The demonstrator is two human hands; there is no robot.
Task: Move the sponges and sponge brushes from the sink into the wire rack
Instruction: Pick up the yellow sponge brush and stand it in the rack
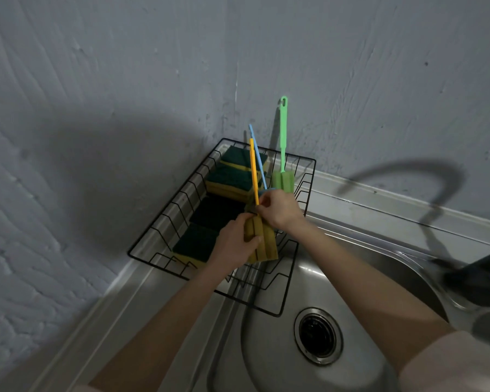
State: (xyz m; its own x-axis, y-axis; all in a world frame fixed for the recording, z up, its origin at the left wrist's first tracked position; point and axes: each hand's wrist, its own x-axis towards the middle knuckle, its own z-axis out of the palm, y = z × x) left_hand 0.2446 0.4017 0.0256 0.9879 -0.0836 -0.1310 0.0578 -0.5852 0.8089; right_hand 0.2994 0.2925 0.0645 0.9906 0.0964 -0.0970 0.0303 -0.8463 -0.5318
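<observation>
The left hand (235, 239) curls its fingers and thumb around the yellow sponge head (262, 241) of a sponge brush. The right hand (277, 209) pinches the thin orange handle (253, 171) of that brush just above the sponge head. The handle points up and away toward the wall. The sponge head is fat, dull yellow, and has a deep slit down its middle. It is above the near right part of the black wire rack (153, 230).

A blue handle (257, 157) sticks up right beside the orange one. Its lower end goes behind the right hand, so its sponge head is almost all hidden. I cannot tell if the right hand touches it.

A green sponge brush (282, 165) stands up in the far right corner of the rack, leaning on the wall. Its green sponge head sits down among the wires.

Flat sponges (232, 176) lie in a row along the left side of the rack. They are dark green on top and yellow below. The near ones are in shadow, and the left hand covers part of them.

The rack sits on the steel worktop (142, 301) and hangs partly over the sink (280, 349). The drain (318, 336) shows in the bowl. A dark blurry thing (475, 278) at the right edge is cut off and hard to make out.
</observation>
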